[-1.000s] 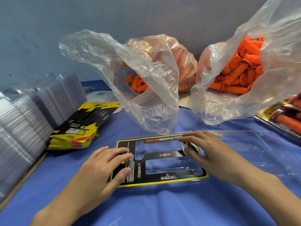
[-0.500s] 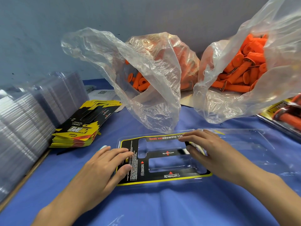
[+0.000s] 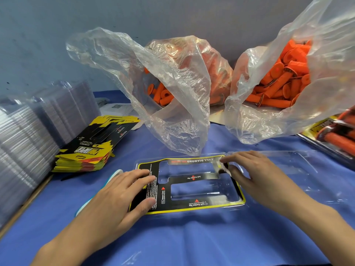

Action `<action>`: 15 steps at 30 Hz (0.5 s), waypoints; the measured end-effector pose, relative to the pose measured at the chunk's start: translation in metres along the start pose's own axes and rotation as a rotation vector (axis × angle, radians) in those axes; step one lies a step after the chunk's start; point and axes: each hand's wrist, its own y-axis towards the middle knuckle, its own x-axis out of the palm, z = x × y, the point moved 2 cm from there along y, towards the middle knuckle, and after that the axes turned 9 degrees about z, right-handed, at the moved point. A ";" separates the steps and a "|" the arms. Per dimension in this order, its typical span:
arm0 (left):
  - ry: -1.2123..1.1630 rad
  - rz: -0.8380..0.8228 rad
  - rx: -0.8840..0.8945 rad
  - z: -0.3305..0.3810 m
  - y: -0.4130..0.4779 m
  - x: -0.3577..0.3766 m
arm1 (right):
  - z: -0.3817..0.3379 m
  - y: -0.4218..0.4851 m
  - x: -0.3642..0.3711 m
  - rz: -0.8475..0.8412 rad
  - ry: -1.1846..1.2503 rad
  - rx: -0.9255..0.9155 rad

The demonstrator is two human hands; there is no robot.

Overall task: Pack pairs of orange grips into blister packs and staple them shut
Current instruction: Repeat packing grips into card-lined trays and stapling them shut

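An open clear blister pack [image 3: 299, 166] lies flat on the blue cloth in front of me. A black-and-yellow card insert [image 3: 192, 177] with two cut-out windows sits in its left half. My left hand [image 3: 119, 196] presses flat on the card's left end with straight fingers. My right hand [image 3: 255, 173] touches the card's right end, fingers extended over the plastic. Two clear plastic bags hold loose orange grips [image 3: 276, 87], one at centre back [image 3: 172, 93] and one at the right.
A stack of printed card inserts [image 3: 90, 150] lies left of the pack. Piles of clear blister shells [image 3: 28, 135] fill the left edge. Finished packs with orange grips [image 3: 338, 137] lie at the far right. A white paper [image 3: 119, 108] sits behind the cards.
Both hands keep pressing the card into the blister; the pack and card have slid slightly to the right, and the view has shifted a little.
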 end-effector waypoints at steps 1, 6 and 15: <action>0.001 -0.002 0.002 0.000 0.000 0.000 | 0.002 0.000 0.000 -0.012 0.008 0.005; 0.007 -0.012 0.015 -0.002 -0.001 0.002 | 0.009 -0.002 0.003 -0.096 0.039 0.016; -0.038 0.147 0.245 0.047 0.018 0.008 | 0.010 -0.001 0.007 -0.101 0.033 -0.020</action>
